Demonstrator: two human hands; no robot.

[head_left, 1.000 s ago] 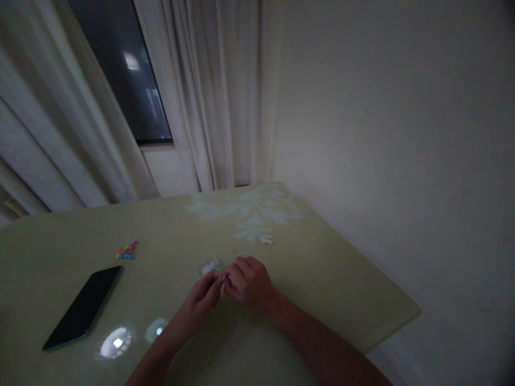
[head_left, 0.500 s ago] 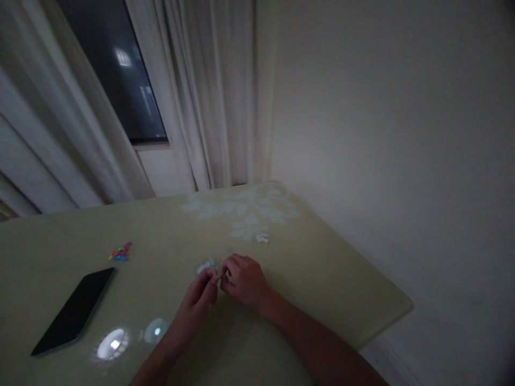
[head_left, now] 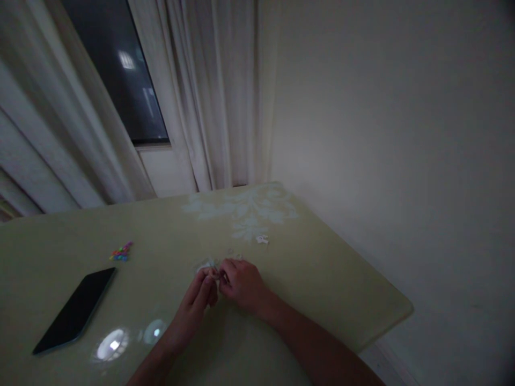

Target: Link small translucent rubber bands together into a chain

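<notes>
My left hand (head_left: 201,289) and my right hand (head_left: 243,283) meet fingertip to fingertip low over the table, near its middle. Both are closed in a pinch. Whatever small thing lies between the fingertips is too tiny and dim to name. Just behind my left fingers is a clear plastic bag or packet (head_left: 206,265), partly hidden by them. A pale small loop (head_left: 238,257) shows behind my right knuckles. Farther back on the table sits a little cluster of white pieces (head_left: 262,239).
A black tablet or large phone (head_left: 76,310) lies at the left of the pale green table (head_left: 322,279). Behind it is a small heap of colourful beads or pieces (head_left: 121,252). Curtains (head_left: 217,96) and a wall (head_left: 382,134) border the table.
My fingertips have drawn closer together, and the right hand has shifted slightly left and down. More of the pale loop behind the right hand shows now.
</notes>
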